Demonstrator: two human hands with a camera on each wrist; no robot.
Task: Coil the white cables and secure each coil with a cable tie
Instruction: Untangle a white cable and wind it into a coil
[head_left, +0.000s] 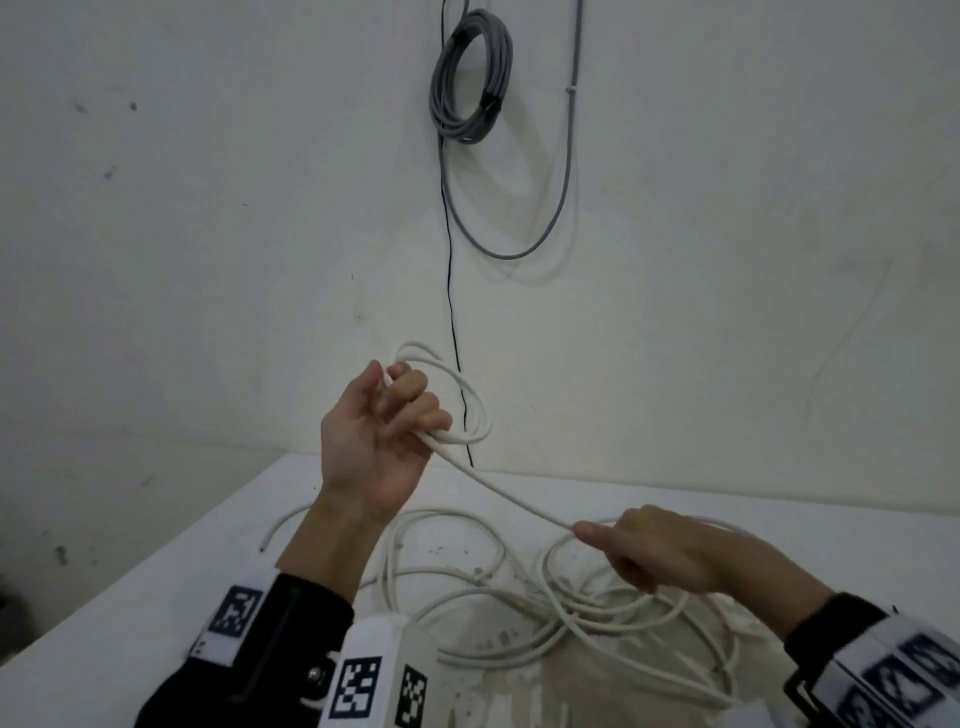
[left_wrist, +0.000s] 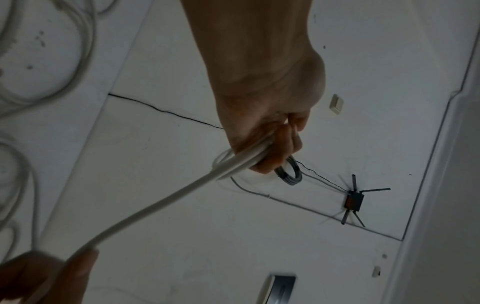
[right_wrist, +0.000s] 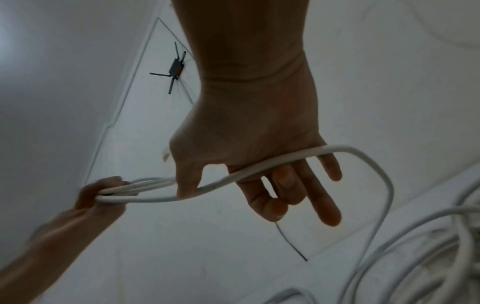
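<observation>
My left hand (head_left: 395, 421) is raised above the white table (head_left: 130, 597) and grips a small coil of white cable (head_left: 475, 410); the left wrist view shows its fingers (left_wrist: 278, 148) curled round the bundled loops. From it one strand (head_left: 509, 499) slopes down to my right hand (head_left: 654, 551). There the cable crosses the palm (right_wrist: 259, 164) under the thumb, with the fingers loosely bent. The rest of the white cable (head_left: 519, 603) lies in tangled loops on the table under my right hand. No cable tie is visible.
A tied grey cable coil (head_left: 470, 78) hangs on the wall ahead, and a thin black wire (head_left: 451, 291) drops behind the table. A router with antennas (left_wrist: 353, 200) is mounted higher on the wall. A loose cable end (head_left: 262, 545) lies near the table's left edge.
</observation>
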